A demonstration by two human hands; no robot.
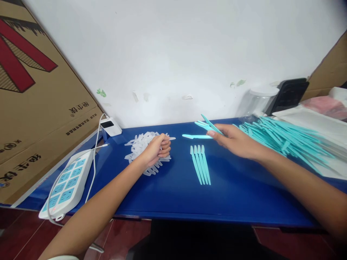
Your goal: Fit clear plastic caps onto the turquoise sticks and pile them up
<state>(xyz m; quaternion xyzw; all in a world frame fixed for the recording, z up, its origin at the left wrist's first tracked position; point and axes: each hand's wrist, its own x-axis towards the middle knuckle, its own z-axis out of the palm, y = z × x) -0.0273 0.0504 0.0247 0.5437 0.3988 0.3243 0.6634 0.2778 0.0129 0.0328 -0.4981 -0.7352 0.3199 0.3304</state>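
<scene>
My left hand (159, 147) is closed over the edge of a pile of translucent white plastic caps (143, 141), and the tip of one cap (172, 138) pokes out past its fingers. My right hand (229, 139) grips several turquoise eyebrow razors (206, 125), fanned at different angles. One of these razors (196, 136) points level to the left, towards the cap, with a gap between them. Below, several turquoise eyebrow razors (200, 165) lie side by side in a neat row on the blue table (168, 196).
A large heap of turquoise razors (287, 139) lies at the right, partly on white packaging (320, 122). Behind it stand a clear lidded jar (261, 101) and a black object (288, 94). At the left are a power strip (69, 182), a white device (111, 126) and a cardboard box (48, 108).
</scene>
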